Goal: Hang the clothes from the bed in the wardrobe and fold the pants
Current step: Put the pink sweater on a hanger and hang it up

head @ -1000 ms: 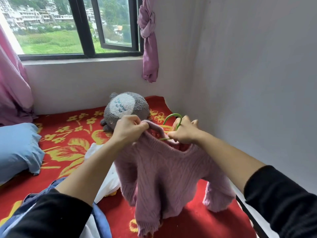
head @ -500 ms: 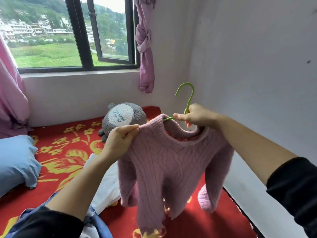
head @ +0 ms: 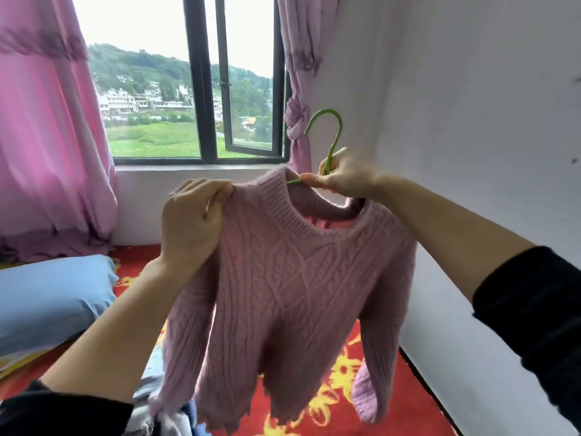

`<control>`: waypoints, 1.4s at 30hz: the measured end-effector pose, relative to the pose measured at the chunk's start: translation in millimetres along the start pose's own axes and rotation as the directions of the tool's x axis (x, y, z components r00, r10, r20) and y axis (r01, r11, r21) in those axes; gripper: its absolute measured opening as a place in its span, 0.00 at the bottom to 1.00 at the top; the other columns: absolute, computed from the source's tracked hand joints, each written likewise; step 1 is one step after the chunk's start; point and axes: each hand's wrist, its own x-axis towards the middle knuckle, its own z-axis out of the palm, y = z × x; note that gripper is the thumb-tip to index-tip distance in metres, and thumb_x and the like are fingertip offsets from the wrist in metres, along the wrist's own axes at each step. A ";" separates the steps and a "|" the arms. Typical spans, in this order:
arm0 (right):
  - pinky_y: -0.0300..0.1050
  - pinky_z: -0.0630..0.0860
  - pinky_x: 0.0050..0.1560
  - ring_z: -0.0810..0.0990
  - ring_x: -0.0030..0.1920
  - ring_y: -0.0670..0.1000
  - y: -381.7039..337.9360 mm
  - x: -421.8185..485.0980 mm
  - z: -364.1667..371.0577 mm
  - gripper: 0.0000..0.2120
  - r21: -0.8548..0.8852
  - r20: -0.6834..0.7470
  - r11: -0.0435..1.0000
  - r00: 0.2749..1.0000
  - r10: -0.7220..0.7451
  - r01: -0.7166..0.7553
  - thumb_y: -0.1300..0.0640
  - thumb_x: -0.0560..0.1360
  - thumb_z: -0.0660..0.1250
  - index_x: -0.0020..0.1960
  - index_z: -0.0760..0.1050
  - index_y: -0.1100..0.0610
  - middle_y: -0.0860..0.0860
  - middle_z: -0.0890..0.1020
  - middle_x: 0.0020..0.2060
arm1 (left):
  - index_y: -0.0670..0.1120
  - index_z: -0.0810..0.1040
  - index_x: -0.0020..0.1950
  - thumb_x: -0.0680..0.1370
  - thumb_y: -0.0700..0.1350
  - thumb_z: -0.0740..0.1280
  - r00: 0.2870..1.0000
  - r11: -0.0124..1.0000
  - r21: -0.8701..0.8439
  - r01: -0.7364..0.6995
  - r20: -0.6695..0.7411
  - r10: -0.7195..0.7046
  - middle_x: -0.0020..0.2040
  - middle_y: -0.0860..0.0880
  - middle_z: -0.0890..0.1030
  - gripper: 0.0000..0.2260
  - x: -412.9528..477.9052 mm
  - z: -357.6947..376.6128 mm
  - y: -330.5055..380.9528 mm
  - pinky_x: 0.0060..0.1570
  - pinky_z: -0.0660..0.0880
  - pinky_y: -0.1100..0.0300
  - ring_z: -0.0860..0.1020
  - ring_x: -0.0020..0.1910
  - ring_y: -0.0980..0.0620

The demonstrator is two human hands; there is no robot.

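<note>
Sweater [head: 292,278], pink cable knit, held up in the air before the person and above the bed [head: 393,404]. Hem and sleeves hang down. Long axis vertical, shoulders running left to right across the view.

Green hanger [head: 330,133] sits inside the neck. Its hook stands up out of the collar and curls over to the left, nothing on it.

Right hand [head: 345,176]: fingers and thumb curled round the base of the hook, at the collar. By the look of it, this hand takes the weight. It is the higher hand and the one at the hook.

Left hand [head: 195,221]: pinches the knit at the left shoulder, probably settling it over the hanger's arm.

Judgement: garment is close to seated; the hook points up, ready for a rail. No wardrobe in view, so a turn away from the window [head: 201,89] seems needed.

Surface: red bed cover with yellow flowers. Blue pillow [head: 47,297] at left. Other clothes [head: 157,416] heaped at the lower edge, partly hidden.

Room: a corner, white wall [head: 471,121] at right, pink curtains [head: 47,136] either side of the dark-framed window.
</note>
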 end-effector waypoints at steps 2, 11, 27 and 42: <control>0.42 0.70 0.34 0.70 0.29 0.48 -11.9 -8.2 3.8 0.22 0.121 -0.035 0.992 0.999 -0.039 0.043 0.40 0.70 0.72 0.32 0.74 0.59 0.51 0.73 0.27 | 0.44 0.84 0.52 0.78 0.43 0.64 0.998 0.996 0.078 0.038 0.048 -0.042 0.50 0.48 0.84 0.09 -11.2 -18.3 2.3 0.55 0.71 0.56 0.79 0.53 0.46; 0.41 0.71 0.35 0.73 0.31 0.47 -93.6 -44.5 31.7 0.17 0.211 0.086 0.958 0.972 -0.217 0.195 0.50 0.75 0.71 0.32 0.76 0.58 0.51 0.75 0.29 | 0.53 0.70 0.70 0.75 0.49 0.67 0.979 0.895 0.442 -0.060 0.201 -0.034 0.50 0.48 0.73 0.23 -96.6 -76.3 50.6 0.53 0.74 0.47 0.73 0.51 0.45; 0.32 0.68 0.23 0.71 0.26 0.44 -270.8 -142.7 82.1 0.12 0.337 0.282 0.854 0.822 -0.494 0.398 0.55 0.74 0.71 0.38 0.80 0.62 0.51 0.79 0.29 | 0.48 0.76 0.51 0.79 0.50 0.64 0.943 0.819 0.519 0.247 0.067 -0.326 0.48 0.54 0.72 0.07 -175.4 -266.2 92.7 0.45 0.74 0.54 0.75 0.48 0.50; 0.40 0.65 0.26 0.70 0.25 0.49 -522.3 -331.3 153.4 0.08 0.582 0.451 0.676 0.511 -0.731 0.452 0.64 0.74 0.69 0.44 0.79 0.70 0.54 0.79 0.27 | 0.54 0.64 0.74 0.76 0.59 0.55 0.793 0.501 0.636 0.587 -0.326 -0.514 0.68 0.49 0.72 0.26 -268.0 -589.9 122.7 0.65 0.68 0.45 0.68 0.68 0.47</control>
